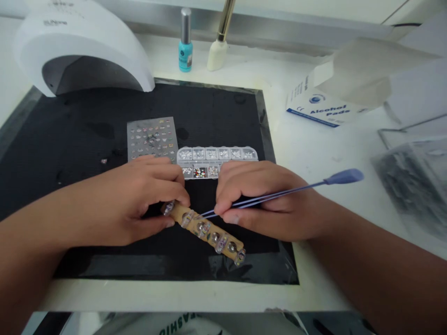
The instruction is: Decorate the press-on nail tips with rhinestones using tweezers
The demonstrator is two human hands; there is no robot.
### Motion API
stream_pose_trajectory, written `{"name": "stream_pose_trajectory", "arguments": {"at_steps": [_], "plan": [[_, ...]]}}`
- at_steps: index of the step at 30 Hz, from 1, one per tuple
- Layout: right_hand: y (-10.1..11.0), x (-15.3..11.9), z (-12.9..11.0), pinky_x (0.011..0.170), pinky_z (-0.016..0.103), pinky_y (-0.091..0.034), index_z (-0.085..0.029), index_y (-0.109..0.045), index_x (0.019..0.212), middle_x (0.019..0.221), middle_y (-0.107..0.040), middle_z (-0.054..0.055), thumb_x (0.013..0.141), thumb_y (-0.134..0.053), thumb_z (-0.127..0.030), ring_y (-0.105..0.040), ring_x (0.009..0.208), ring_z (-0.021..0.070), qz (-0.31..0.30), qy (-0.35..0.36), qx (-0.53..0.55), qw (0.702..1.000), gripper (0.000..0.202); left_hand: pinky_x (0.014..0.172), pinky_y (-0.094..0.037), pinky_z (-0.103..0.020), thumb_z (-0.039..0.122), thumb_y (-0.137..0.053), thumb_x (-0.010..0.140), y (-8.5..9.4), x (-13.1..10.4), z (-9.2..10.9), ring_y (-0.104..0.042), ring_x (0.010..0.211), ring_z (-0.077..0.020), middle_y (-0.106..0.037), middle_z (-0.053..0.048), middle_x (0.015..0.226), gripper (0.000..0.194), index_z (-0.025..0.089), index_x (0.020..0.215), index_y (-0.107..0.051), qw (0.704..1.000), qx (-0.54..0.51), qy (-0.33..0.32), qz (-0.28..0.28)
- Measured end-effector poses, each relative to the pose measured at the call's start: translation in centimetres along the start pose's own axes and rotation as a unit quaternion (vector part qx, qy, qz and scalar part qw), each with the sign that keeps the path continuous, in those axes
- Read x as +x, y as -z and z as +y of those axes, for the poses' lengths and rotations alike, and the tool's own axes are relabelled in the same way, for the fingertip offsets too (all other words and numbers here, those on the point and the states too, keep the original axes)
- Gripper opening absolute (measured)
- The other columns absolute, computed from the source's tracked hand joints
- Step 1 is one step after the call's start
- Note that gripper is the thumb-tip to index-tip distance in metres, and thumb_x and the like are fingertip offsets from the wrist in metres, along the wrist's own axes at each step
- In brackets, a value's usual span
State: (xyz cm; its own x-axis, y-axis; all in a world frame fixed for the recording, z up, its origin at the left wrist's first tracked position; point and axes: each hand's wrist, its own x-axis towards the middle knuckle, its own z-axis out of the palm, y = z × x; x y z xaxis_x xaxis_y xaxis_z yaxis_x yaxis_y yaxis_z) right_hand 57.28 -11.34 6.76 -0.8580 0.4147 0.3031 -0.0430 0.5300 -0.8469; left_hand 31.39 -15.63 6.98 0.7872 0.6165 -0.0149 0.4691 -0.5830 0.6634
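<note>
My left hand (150, 200) pinches the upper left end of a wooden strip (206, 231), which slants down to the right above the black mat. Several clear decorated nail tips (220, 243) are mounted along it. In my right hand (258, 200) is a pair of blue tweezers (307, 187), gripped between thumb and fingers. Their points meet the strip, or come very close to it, near the second nail tip from the left; whether they hold anything is too small to tell. Behind my hands lies a clear compartment box of small gems (213, 154), partly hidden by my right hand.
A sticker sheet (150, 137) lies left of the gem box on the black mat (216, 111). At the back stand a white nail lamp (101, 42), a blue polish bottle (185, 51) and a cream bottle (217, 55). To the right are an alcohol pads box (314, 104) and a clear container (412, 177).
</note>
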Motion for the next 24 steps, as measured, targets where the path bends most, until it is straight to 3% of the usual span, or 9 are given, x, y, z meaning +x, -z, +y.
{"name": "stream_pose_trajectory", "arguments": {"at_steps": [24], "plan": [[0.24,-0.16,0.01,0.076,0.028,-0.051,-0.013,-0.07,0.084,0.077,-0.072,0.003,0.095,-0.065,-0.012,-0.063,0.073,0.0109,0.0,-0.002,-0.001,1.0,0.012,0.081,-0.04,-0.031,0.012,-0.055,0.095,0.21,-0.04,0.2,-0.057,0.086,-0.0187,-0.063,-0.002,0.093,0.018,0.022,0.099,-0.07,1.0,0.005,0.001,-0.004]]}}
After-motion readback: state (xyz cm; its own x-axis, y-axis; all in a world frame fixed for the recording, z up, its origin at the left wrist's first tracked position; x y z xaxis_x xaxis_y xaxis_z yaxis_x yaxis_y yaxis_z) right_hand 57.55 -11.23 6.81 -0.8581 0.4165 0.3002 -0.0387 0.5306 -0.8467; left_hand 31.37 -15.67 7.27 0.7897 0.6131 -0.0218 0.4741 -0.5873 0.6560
